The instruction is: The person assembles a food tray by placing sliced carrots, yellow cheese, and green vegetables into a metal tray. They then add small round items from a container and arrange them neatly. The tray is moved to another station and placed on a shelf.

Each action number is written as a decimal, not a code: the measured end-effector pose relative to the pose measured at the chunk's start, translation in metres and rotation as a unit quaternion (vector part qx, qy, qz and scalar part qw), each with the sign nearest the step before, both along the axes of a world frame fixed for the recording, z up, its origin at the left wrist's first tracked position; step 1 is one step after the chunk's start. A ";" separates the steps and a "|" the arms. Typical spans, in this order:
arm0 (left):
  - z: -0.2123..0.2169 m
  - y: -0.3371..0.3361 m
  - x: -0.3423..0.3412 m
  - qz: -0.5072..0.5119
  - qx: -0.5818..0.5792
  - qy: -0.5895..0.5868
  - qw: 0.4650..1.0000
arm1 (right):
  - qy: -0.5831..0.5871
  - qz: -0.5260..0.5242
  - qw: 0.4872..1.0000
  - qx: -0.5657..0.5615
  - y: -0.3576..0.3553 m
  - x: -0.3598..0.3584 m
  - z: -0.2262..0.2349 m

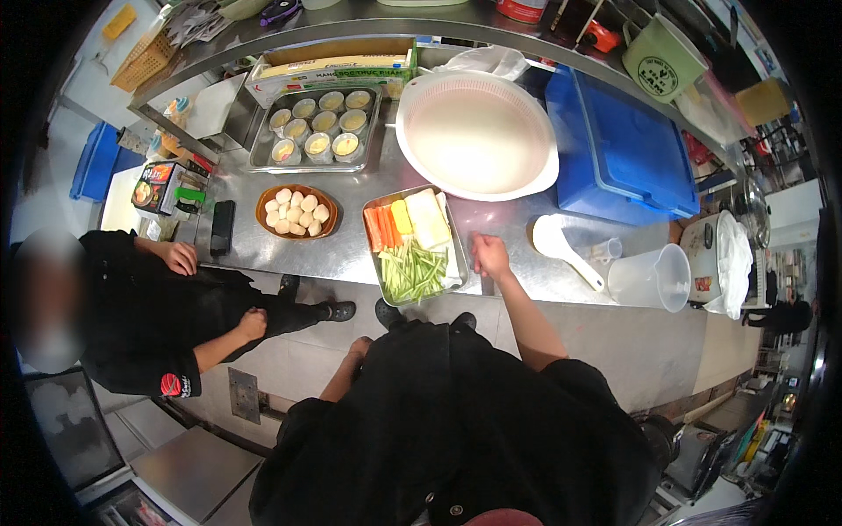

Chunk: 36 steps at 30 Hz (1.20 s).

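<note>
tray [460, 250] front and centre, right at the near side of the counter [307, 252], its closest end seeming to poke a little past the edge! inside, orange sticks [379, 230] and a yellow block [402, 217] at the far end, a pale slab [428, 221] beside them, and a loose heap of green strips [414, 270] up front.

right hand [489, 256] is just off the tray's right side, fingers loosely curled and nothing seen in them; whether it brushes the counter, hard to call. left hand [360, 348] is low by the waist, half lost against dark cloth, so no telling whether it's clenched, loose or holding anything.

looks like thin metal, this one: stiff walls, a moderate load, probably slick if the rim is wet. best hold would be both short ends or opposite long sides, kept level, because those green strips look light and slidey, and the slab seems soft enough to dent.

room check! bowl [334, 216] on the left with a bare gap between, basin [549, 167] crowding the far right corner, scoop [570, 250] well off to the right beyond the hand. most open: the near side, over the floor, where a tip would be costly.
</note>
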<state>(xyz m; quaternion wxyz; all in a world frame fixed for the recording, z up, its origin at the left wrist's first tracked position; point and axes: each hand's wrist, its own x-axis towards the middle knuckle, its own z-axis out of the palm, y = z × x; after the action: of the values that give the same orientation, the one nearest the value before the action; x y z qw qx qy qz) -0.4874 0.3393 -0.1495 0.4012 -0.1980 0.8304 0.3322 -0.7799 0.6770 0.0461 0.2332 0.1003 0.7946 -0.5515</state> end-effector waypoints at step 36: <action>-0.072 -0.017 0.102 0.036 0.038 0.122 0.991 | -0.078 -0.287 0.755 -0.584 -0.065 -0.162 0.052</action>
<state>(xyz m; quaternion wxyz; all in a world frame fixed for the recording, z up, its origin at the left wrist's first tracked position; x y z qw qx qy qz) -0.3855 0.3220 -0.2212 0.2915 -0.1706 0.8522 0.3996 -0.9416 0.6124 0.0983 0.1385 0.2104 0.2306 -0.9399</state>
